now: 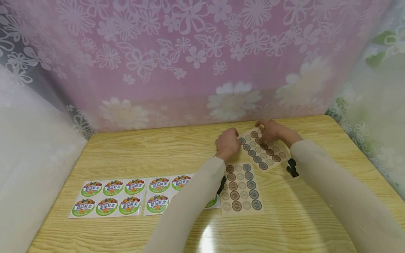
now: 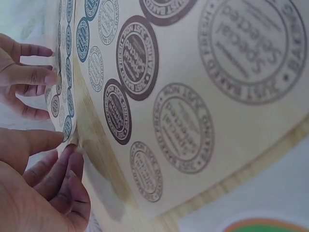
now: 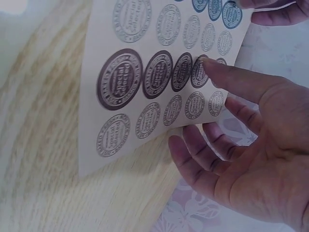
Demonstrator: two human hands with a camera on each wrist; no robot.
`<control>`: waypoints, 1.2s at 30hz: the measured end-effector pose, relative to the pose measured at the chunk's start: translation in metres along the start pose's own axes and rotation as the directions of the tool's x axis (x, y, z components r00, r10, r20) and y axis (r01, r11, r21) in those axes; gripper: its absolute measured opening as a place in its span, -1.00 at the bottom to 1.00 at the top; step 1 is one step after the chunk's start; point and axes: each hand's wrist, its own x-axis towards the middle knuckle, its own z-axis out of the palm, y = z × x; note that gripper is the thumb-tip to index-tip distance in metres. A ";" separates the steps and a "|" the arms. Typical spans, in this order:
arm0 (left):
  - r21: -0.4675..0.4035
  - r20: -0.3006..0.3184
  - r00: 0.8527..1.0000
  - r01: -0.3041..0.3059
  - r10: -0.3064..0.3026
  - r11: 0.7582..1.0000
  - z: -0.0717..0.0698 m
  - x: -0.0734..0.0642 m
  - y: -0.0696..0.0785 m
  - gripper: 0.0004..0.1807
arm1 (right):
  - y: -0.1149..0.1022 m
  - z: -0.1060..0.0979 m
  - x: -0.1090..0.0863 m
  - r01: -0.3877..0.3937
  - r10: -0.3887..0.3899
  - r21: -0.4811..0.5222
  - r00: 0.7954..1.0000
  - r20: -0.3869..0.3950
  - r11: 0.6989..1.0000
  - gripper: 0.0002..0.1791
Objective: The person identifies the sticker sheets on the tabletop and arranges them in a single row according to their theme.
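Observation:
A tan sheet of round stickers (image 1: 264, 155), with rows of brown, pale and blue-grey seals, is held at a slant by both hands. My left hand (image 1: 227, 144) pinches its left corner between thumb and fingers; the left wrist view shows the fingertips at that corner. Over the far edge, my right hand (image 1: 270, 132) grips the sheet, its thumb on the printed face and the other fingers behind and below, as the right wrist view shows. A second sheet of the same stickers (image 1: 242, 189) lies flat on the table just nearer, partly under the left wrist.
To the left lie sheets of round fruit-label stickers (image 1: 106, 206), another such sheet (image 1: 157, 203) partly covered by the left sleeve. The wood-grain table (image 1: 136, 151) ends at a pink flowered curtain (image 1: 177, 70) behind. Black straps (image 1: 292, 168) sit at the wrists.

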 end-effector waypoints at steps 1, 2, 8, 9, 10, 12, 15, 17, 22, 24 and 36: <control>-0.021 -0.004 1.000 0.006 -0.006 1.000 0.000 0.000 -0.001 -0.78 | 0.001 0.001 0.000 0.003 -0.003 0.001 1.000 -0.007 1.000 -0.31; -0.041 -0.010 1.000 0.011 -0.011 0.999 0.001 0.000 -0.001 -0.79 | 0.001 0.001 0.000 0.011 -0.011 0.001 1.000 -0.014 1.000 -0.31; -0.146 -0.051 0.998 0.025 -0.033 0.989 0.004 0.000 -0.007 -0.82 | 0.004 0.003 -0.001 0.058 -0.058 0.007 0.997 -0.059 0.998 -0.44; -0.160 -0.053 0.998 0.023 -0.032 0.987 0.004 0.000 -0.007 -0.82 | 0.004 0.004 -0.001 0.067 -0.066 0.010 0.996 -0.066 0.998 -0.49; -0.174 -0.051 0.998 0.019 -0.028 0.985 0.004 0.000 -0.008 -0.81 | 0.005 0.004 -0.002 0.076 -0.075 0.016 0.995 -0.073 0.997 -0.53; -0.201 -0.045 0.999 0.013 -0.023 0.979 0.004 -0.001 -0.008 -0.80 | 0.007 0.003 -0.004 0.088 -0.085 0.032 0.993 -0.079 0.996 -0.58; -0.238 -0.033 0.999 0.002 -0.010 0.971 0.005 -0.002 -0.008 -0.78 | 0.009 0.001 -0.007 0.101 -0.096 0.049 0.991 -0.089 0.994 -0.60; -0.267 -0.026 1.000 -0.013 0.006 0.964 0.004 -0.002 -0.009 -0.78 | 0.011 -0.001 -0.009 0.098 -0.093 0.054 0.992 -0.088 0.994 -0.58; -0.390 -0.002 0.998 -0.053 0.056 0.919 0.003 -0.003 -0.011 -0.76 | 0.014 -0.009 -0.017 0.100 -0.095 0.095 0.994 -0.055 0.990 -0.52; -0.476 0.022 0.997 -0.053 0.073 0.878 0.002 -0.003 -0.012 -0.76 | 0.016 -0.013 -0.023 0.107 -0.104 0.139 0.994 -0.028 0.985 -0.51; -0.661 0.226 0.944 -0.033 0.241 0.750 -0.005 -0.013 -0.003 -0.78 | 0.042 -0.026 -0.066 -0.011 -0.055 0.357 0.983 0.173 0.934 -0.46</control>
